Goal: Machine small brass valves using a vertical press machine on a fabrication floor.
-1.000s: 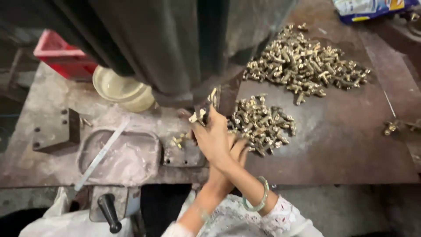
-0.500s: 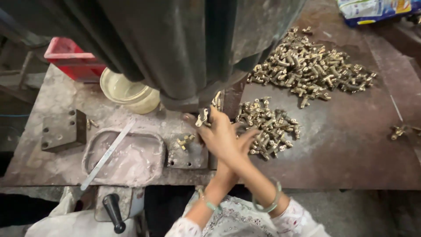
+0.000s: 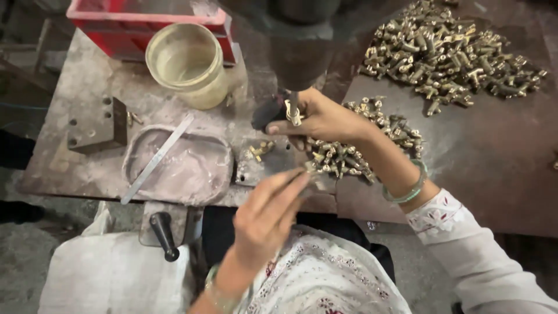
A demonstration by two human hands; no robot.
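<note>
Right hand (image 3: 325, 119) pinches one brass fitting (image 3: 292, 113); two brass heaps (image 3: 360, 145) nearby.

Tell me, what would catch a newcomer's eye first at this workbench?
Probably the right hand, holding a small brass fitting against the tip of the dark machine spindle at the centre. Next, the two heaps of brass fittings: a big pile at the far right and a smaller pile beside that hand. The left hand hovers nearer the body, pinching something small.
</note>
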